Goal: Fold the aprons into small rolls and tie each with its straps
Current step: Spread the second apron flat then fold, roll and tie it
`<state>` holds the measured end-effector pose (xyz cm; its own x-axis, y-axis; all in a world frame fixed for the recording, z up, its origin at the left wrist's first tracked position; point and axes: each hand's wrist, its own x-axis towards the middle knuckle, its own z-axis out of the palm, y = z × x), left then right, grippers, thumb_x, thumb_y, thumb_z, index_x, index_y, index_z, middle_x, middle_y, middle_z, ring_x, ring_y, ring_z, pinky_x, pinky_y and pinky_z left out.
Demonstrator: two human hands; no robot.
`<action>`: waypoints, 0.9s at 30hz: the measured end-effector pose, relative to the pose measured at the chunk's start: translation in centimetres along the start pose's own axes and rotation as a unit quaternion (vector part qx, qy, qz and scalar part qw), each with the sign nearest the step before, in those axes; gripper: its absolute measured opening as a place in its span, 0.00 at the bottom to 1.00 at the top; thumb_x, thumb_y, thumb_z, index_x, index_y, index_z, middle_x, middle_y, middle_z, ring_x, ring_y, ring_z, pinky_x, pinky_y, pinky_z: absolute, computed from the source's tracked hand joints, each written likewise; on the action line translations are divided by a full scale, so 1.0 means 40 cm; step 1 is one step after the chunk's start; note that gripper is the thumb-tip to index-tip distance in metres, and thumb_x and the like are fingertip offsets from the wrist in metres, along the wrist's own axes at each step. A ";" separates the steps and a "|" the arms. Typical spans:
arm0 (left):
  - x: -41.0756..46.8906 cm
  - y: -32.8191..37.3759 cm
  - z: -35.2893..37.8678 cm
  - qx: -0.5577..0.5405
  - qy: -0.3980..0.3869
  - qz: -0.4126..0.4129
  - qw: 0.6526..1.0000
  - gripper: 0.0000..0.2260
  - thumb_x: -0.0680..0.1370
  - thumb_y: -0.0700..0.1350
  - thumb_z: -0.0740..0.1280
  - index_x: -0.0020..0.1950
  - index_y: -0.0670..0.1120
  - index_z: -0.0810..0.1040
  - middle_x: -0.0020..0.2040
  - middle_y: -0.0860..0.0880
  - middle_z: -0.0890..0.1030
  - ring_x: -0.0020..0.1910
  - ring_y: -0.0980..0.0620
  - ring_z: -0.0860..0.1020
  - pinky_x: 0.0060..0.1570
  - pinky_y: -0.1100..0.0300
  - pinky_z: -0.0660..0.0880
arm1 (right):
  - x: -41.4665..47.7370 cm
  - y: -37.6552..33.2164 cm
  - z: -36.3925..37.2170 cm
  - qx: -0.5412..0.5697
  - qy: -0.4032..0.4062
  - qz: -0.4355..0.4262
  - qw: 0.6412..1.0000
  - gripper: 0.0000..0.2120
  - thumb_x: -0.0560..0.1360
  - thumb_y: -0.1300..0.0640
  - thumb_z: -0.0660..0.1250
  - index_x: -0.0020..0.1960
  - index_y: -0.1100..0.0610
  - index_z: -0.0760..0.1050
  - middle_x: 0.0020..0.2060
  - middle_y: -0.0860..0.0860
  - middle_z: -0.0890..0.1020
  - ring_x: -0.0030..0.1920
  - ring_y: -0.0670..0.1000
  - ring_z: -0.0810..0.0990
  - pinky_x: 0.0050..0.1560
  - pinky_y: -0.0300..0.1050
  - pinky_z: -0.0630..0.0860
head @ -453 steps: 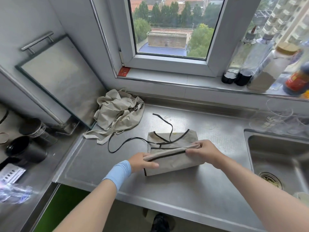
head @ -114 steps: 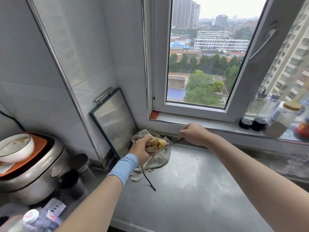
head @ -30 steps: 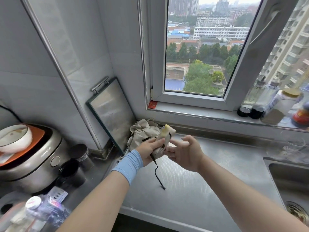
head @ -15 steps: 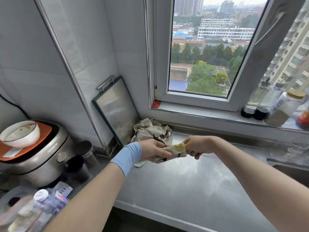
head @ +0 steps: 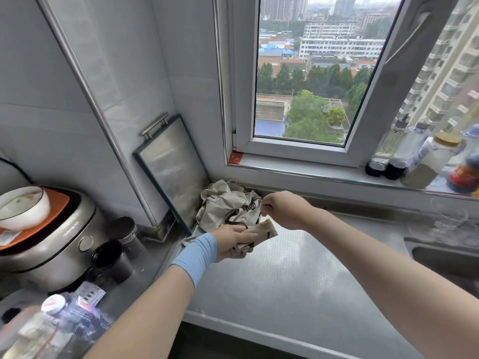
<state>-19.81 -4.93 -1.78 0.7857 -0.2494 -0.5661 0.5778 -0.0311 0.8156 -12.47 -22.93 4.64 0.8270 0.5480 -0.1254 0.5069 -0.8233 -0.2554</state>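
The rolled apron [head: 261, 233] sits in the left hand [head: 233, 239] above the worktop [head: 285, 281]. Its strap [head: 259, 216] runs up to the right hand [head: 282, 209] just behind. A crumpled apron [head: 223, 203] fills the back corner, a board [head: 176, 172] leans at its left, and the sink [head: 445, 257] lies far right.

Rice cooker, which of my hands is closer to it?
Left. The left hand, holding the apron roll, is to the right of the rice cooker; the right hand, pinching a strap, is farther right.
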 end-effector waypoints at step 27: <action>0.049 -0.033 0.091 -0.129 -0.013 0.048 0.990 0.16 0.79 0.51 0.65 0.58 0.40 0.78 0.52 0.44 0.82 0.45 0.49 0.81 0.38 0.61 0.78 | -0.089 0.160 0.187 0.373 -0.058 0.096 0.921 0.09 0.75 0.57 0.69 0.38 0.56 0.83 0.25 0.48 0.76 0.26 0.46 0.67 0.26 0.38 0.62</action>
<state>-19.84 -8.89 -3.52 0.8356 -0.2652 -0.4811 0.5405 0.2408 0.8062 -13.98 -29.06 -3.72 0.8302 0.4511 -0.3275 0.0102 -0.5997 -0.8001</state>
